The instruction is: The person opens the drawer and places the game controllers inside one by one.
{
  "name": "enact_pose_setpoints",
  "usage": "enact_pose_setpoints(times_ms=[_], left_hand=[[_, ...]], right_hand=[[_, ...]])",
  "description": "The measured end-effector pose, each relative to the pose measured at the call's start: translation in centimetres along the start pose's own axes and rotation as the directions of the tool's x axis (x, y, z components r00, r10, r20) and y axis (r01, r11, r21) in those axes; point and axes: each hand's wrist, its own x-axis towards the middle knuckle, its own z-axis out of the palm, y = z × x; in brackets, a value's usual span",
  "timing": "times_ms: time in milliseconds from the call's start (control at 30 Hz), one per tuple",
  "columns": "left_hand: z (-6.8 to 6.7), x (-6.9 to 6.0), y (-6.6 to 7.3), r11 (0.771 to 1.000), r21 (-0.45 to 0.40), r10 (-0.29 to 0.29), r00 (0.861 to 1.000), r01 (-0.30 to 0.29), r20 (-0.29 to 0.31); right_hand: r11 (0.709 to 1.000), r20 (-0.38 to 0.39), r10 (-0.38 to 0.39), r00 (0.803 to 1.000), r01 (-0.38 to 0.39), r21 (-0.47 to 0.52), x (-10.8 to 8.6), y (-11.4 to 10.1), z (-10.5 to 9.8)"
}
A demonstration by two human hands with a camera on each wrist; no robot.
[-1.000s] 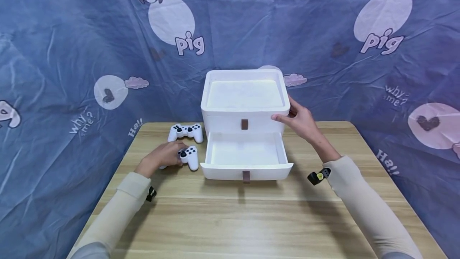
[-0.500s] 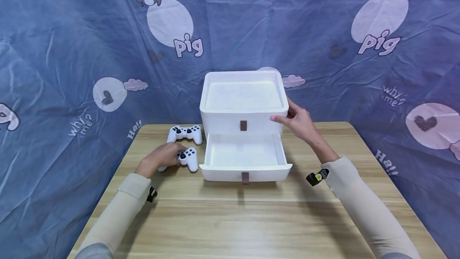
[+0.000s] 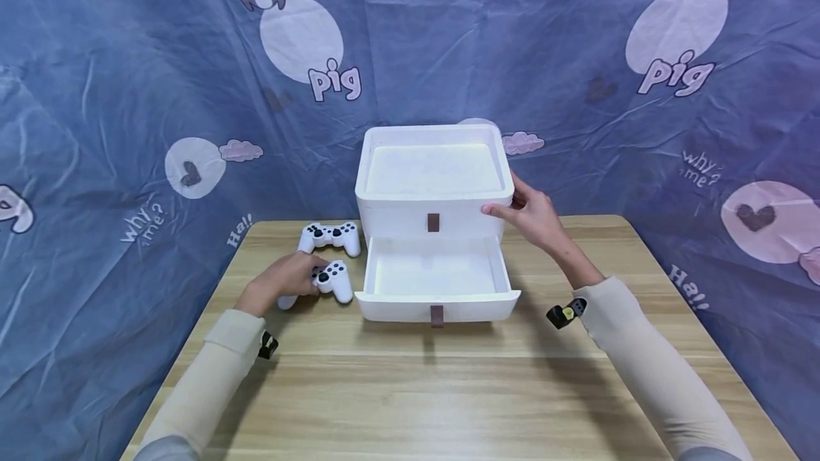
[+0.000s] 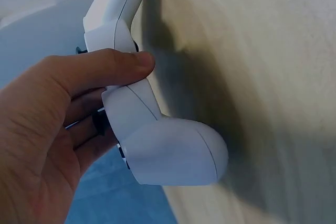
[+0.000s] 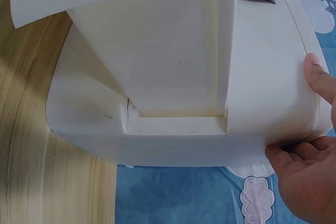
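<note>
Leftward edges the white controller (image 3: 335, 280), pinched in the left hand (image 3: 290, 275), second gamepad (image 3: 329, 235) just beyond it; right hand (image 3: 534, 218) grips the cabinet (image 3: 464, 220).

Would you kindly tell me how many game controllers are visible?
2. The left hand holds one white game controller; the other controller lies behind it on the wooden table, left of the white drawer unit. Any behind that would be hidden.

The left hand (image 3: 291, 274) shifts slightly leftward with the front white controller (image 3: 334, 280) in its grip, and more of the controller's left handle (image 3: 287, 302) shows below the hand than a second ago. The head view edges slightly right.
</note>
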Motion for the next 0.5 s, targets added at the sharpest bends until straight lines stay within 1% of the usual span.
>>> enact_pose_setpoints(times_ms=[100,167,267,400,500], left_hand=[[-0.8,-0.4,0.2,1.000,-0.006,-0.027,1.000,0.027,-0.011],[-1.5,-0.7,0.4,0.999,-0.014,-0.034,0.999,0.034,-0.023],[-2.5,-1.2,0.7,1.000,-0.018,-0.006,0.999,0.005,-0.045],[-4.0,-1.5,1.3,0.998,-0.006,0.055,0.994,-0.055,-0.092],[-5.1,-1.7,1.9,0.998,-0.007,0.069,0.992,-0.070,-0.110]], right_hand=[[1.000,0.004,0.001,1.000,-0.001,0.001,0.0,0.0,0.0],[1.000,0.006,0.001,1.000,-0.001,0.001,0.0,-0.1,0.0],[1.000,0.010,0.001,1.000,-0.001,0.000,0.0,-0.1,0.0],[1.000,0.008,-0.003,1.000,0.003,-0.006,-0.1,0.0,0.0],[1.000,0.005,-0.008,1.000,0.008,-0.007,0.0,0.0,-0.1]])
